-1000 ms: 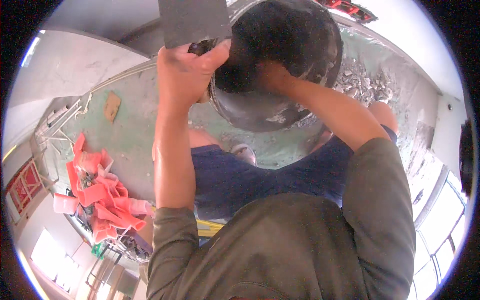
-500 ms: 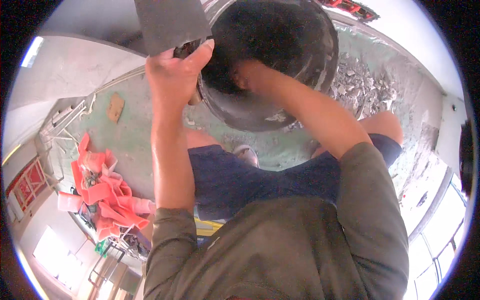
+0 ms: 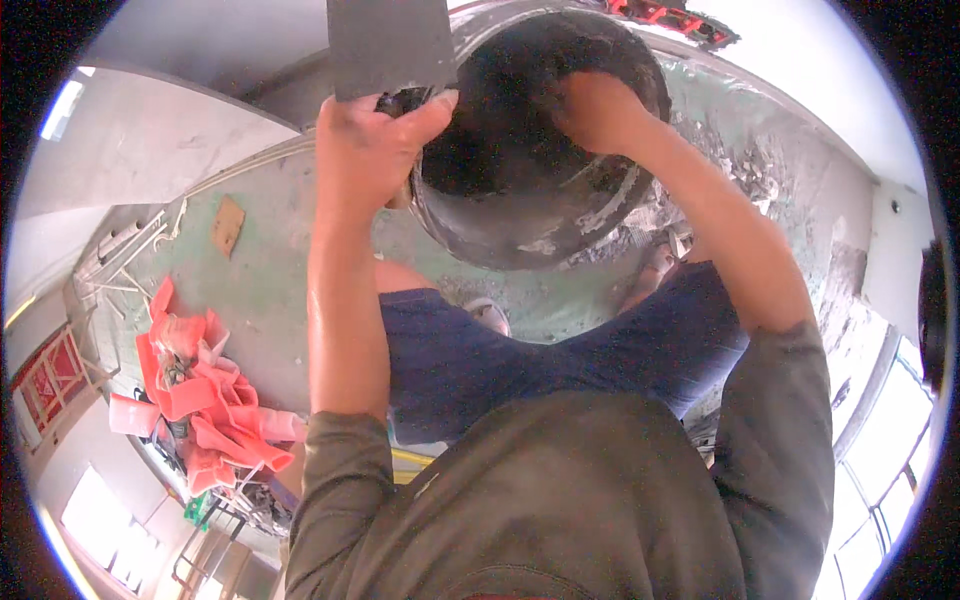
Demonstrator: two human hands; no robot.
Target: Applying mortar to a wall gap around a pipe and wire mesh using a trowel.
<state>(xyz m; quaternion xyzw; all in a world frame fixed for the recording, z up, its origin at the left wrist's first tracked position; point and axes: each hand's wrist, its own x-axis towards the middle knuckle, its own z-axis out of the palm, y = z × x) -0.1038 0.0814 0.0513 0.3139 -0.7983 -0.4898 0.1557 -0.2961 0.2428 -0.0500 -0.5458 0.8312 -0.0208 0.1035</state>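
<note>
My left hand (image 3: 375, 145) is closed on a plastering trowel with a flat grey rectangular blade (image 3: 392, 48). Its blade stands up above my knuckles, beside the left rim of a large dark bucket (image 3: 530, 225). Grey smears coat the bucket's rim and inner wall, and the inside is very dark. Into its mouth reaches my right hand (image 3: 603, 112), fingers curled and the wrist bent over the right rim. Whatever those fingers hold is lost in the shadow. A tan piece shows just below my left hand, partly hidden.
Grey rubble (image 3: 735, 175) lies on the floor right of the bucket. Pink-red foam strips (image 3: 205, 385) are heaped at the left, with a piece of brown cardboard (image 3: 228, 225) farther off. My legs flank the bucket's near side; a red tool (image 3: 675, 20) lies beyond it.
My right hand has moved right and up inside the bucket, its elbow swinging outward. My left hand with the trowel has shifted slightly right in the picture.
</note>
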